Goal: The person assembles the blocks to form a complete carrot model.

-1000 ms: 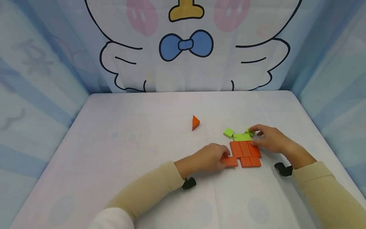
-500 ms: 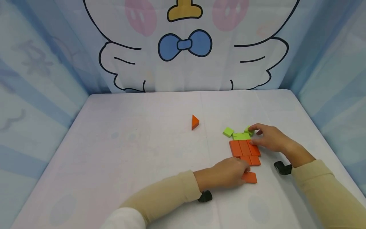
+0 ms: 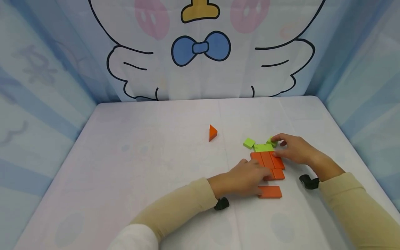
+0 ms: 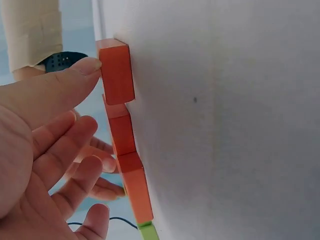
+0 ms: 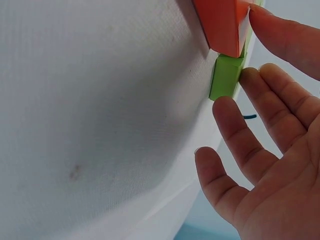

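An orange rectangular block (image 3: 270,192) lies on the table, set apart in front of the other orange blocks (image 3: 267,160), which lie packed side by side in two rows. My left hand (image 3: 248,178) has its thumb against this block's left end, as the left wrist view also shows. Its fingers spread loosely over the packed blocks and hide part of them. Behind these lies a green block (image 3: 263,148), with a small green block (image 3: 248,143) off its left corner. At its right corner, fingertips of my right hand (image 3: 293,149) touch another green block (image 5: 227,75); the thumb rests at the orange blocks' edge.
An orange triangular block (image 3: 213,133) sits alone farther back on the white-covered table (image 3: 140,152). A curtain printed with a blue bow (image 3: 201,48) hangs behind the table's far edge. Blue curtains close off both sides.
My left hand has brought one orange block from the left of the rows to in front of them and turned it crosswise. Its fingers have since loosened. The right hand stays in place.
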Motion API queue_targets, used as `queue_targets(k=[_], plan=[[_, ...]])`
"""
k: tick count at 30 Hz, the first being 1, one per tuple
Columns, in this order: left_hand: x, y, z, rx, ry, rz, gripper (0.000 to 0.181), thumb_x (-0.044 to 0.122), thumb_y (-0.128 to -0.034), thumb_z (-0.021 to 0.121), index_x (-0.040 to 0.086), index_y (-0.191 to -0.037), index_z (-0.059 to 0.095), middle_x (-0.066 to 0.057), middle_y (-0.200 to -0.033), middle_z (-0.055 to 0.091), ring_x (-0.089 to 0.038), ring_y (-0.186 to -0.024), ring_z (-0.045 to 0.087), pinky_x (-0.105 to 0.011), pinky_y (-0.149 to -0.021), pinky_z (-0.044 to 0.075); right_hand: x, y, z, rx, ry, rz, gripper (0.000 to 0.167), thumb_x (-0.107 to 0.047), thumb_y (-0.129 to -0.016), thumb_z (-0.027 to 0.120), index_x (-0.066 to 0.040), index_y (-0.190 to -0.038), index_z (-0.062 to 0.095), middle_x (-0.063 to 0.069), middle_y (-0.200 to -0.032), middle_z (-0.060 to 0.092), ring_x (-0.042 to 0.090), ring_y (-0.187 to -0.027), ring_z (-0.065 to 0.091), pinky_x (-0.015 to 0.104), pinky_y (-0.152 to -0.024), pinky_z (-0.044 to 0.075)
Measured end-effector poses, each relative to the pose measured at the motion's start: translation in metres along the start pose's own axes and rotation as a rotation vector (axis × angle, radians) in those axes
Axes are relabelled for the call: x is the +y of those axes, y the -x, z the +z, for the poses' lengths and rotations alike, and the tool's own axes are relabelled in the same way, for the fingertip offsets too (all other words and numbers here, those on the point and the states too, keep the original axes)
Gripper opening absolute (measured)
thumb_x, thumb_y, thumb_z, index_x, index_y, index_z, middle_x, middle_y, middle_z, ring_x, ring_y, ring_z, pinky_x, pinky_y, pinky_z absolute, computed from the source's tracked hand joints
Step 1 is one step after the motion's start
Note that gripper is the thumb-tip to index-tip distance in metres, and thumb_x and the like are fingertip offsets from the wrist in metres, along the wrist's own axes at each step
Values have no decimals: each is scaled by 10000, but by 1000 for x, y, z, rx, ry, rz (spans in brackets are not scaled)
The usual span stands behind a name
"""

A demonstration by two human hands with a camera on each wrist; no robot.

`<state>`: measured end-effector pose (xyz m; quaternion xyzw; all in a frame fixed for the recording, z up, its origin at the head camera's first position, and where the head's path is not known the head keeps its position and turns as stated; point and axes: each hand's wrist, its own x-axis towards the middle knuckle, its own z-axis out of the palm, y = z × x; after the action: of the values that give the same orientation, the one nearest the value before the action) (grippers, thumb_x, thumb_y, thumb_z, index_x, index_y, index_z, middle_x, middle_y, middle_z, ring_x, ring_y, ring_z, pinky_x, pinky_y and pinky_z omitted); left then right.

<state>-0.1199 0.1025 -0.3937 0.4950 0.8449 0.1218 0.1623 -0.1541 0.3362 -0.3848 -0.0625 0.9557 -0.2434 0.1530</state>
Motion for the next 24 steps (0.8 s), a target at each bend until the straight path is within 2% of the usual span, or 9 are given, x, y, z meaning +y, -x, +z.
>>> queue_targets(k=[7,10,17,24], plan=[[0,-5,2,-23,-4,-27,530,392,-846,815,318,-1328,607,229,-1242,593,-53,-1089,393,-258,-833,310,-1,0,0,-2,3,-3,541,-271,-933,719,-15,-1363,516,258,-1309,553,455,-1168,503,609,-930,451],[0,-9,2,-12,-9,-46,567,409,-851,805,324,-1366,583,220,-1277,573,-60,-1135,389,-272,-858,310,-2,0,0,-1,7,-4,545,-273,-932,720,-11,-1363,515,261,-1310,551,459,-1167,502,613,-928,449],[0,-16,1,12,13,-101,586,433,-855,794,310,-1384,576,228,-1206,566,-76,-1200,403,-302,-893,317,-2,0,0,-4,-2,-6,554,-271,-934,720,-4,-1369,507,258,-1322,545,459,-1173,497,607,-932,451],[4,-21,2,34,18,-151,599,443,-845,799,315,-1384,572,204,-1274,573,-66,-1147,408,-303,-829,310,-1,0,-1,-3,8,-13,555,-262,-930,725,2,-1367,507,258,-1320,547,459,-1171,503,611,-935,448]])
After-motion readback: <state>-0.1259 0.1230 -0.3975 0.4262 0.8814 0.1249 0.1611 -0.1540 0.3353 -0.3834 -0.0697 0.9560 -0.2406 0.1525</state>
